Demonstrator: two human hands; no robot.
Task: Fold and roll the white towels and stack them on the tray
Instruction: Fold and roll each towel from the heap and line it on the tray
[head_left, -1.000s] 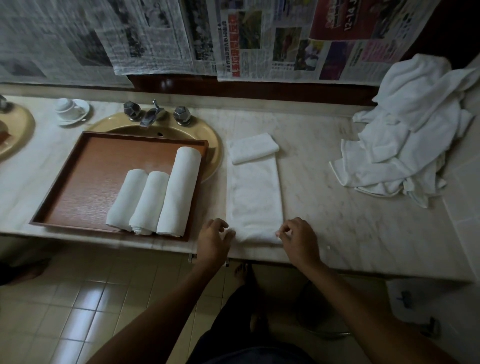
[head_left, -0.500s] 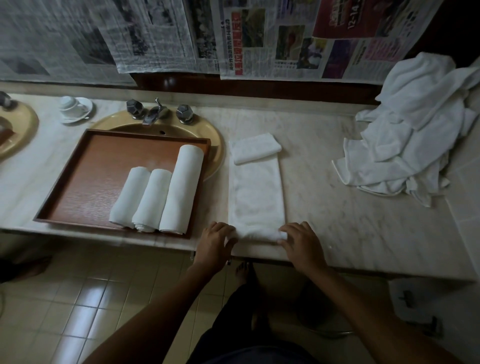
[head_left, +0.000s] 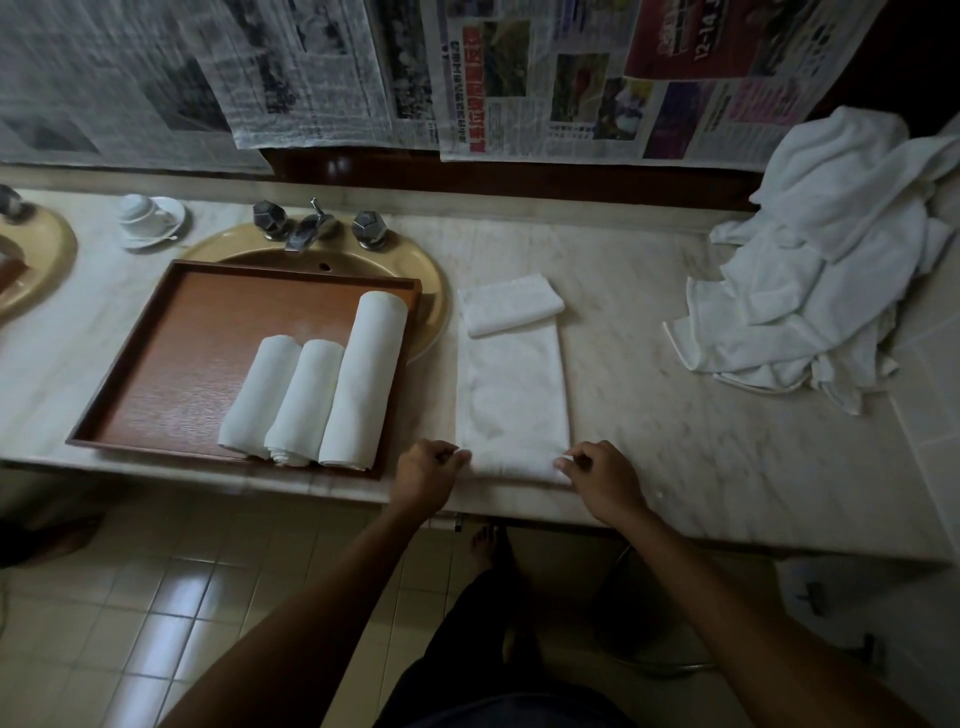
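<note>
Rolled towels: three white rolled terry towels (head_left: 317, 400) lie side by side on the rectangular reddish-brown wooden tray (head_left: 171, 358), at its right end; two are short, the rightmost one is longer.
Towel being worked: one long folded white towel strip (head_left: 511, 395) lies flat on the pale marble counter (head_left: 649, 426), just right of the tray, its near end turned up into a first low roll.
Small towel: one small folded white towel (head_left: 511, 304) rests across the far end of the strip.
Unfolded towels: one heap of crumpled white towels (head_left: 831, 260) sits at the right end of the counter, well apart from the strip; the number in it cannot be counted.
Left hand: the left hand (head_left: 428, 473) has its fingers curled, pinching the left side of the rolled near end.
Right hand: the right hand (head_left: 602, 480) pinches the right side of the same end in the same way.
Around: a yellow oval basin (head_left: 415, 280) with a chrome tap (head_left: 309, 231) and two knobs lies partly under the tray; one white cup on a saucer (head_left: 150, 215) stands to the left; sheets of newspaper (head_left: 519, 73) hang on the wall behind.
Cut off: a second yellow basin (head_left: 31, 265) runs off the left edge.
Hard to make out: the fingertips blur into the cloth, so the grip seems to be a pinch rather than a flat press.
</note>
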